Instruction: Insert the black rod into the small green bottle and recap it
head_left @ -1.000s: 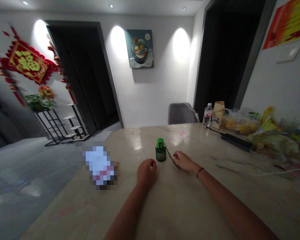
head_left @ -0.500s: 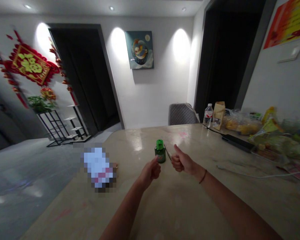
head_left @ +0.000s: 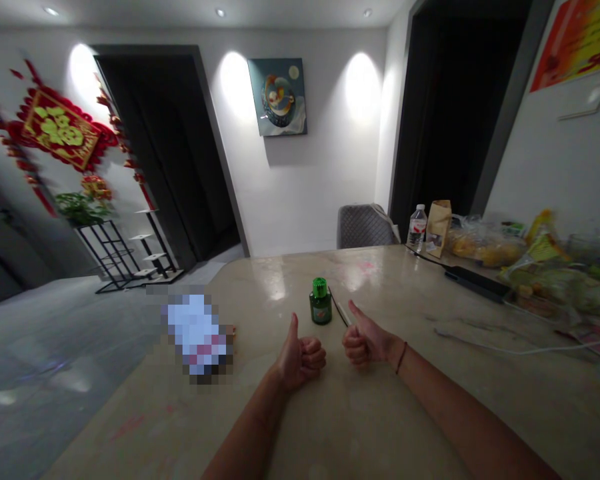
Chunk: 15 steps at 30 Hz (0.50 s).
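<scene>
Both thumbs [head_left: 293,330] higher, flanking green bottle [head_left: 321,303]

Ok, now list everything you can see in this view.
Green glass bottle with ribbed cap: one, green, on table ahead of hands
Thin stick: one, dark, right of bottle
Polished stone table: one, beige, under everything listed here
Pixelated object: one, white and red, table's left
Plastic water bottle: one, clear, far corner
Paper bag: one, brown, beside it
Flat black bar: one, black, right side
White cable: one, white, right side
Upholstered chair: one, grey, beyond table
Wall picture: one, teal, back wall
Left hand, right hand: two, thumbs up, holding nothing
</scene>
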Motion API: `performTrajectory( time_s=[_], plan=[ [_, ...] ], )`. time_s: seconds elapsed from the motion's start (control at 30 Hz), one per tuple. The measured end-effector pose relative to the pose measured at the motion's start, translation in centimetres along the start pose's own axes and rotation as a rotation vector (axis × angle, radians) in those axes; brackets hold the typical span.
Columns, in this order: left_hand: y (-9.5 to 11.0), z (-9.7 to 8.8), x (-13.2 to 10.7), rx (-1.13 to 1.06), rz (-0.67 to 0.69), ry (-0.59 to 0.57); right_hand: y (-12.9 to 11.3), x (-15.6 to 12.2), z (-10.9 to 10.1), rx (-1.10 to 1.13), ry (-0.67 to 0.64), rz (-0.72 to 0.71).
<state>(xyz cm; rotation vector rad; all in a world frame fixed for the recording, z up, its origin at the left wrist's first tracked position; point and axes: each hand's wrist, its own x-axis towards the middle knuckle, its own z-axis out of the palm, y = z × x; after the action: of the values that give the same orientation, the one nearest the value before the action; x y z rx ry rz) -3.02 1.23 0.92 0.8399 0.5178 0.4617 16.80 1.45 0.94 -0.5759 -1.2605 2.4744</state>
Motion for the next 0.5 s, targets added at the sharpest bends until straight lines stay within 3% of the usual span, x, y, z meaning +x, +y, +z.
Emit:
performTrajectory(
  time_s=[0.1, 0.17, 0.3, 0.37, 0.5],
  plan=[
    [-0.2, 0.5, 0.3, 0.029, -0.008, -0.002, 0.1, 0.4, 0.0, -0.06, 0.074, -0.002],
    [-0.1, 1.0, 0.5, 0.074, 0.011, 0.057, -0.1, 0.6, -0.1, -0.093, 0.213, -0.123],
    [0.2, 1.4, 0.7, 0.22, 0.137, 0.358, -1.9, 0.5, -0.2, -0.168, 0.742, -0.532],
    [0.2, 1.1, 0.8, 0.285, 0.227, 0.525, -3.2, 0.4, -0.2, -0.281, 0.965, -0.636],
    [0.0, 0.1, 0.8, 0.34, 0.428, 0.741, -5.5, 1.8, 0.3, -0.59, 1.139, -0.728]
  ],
)
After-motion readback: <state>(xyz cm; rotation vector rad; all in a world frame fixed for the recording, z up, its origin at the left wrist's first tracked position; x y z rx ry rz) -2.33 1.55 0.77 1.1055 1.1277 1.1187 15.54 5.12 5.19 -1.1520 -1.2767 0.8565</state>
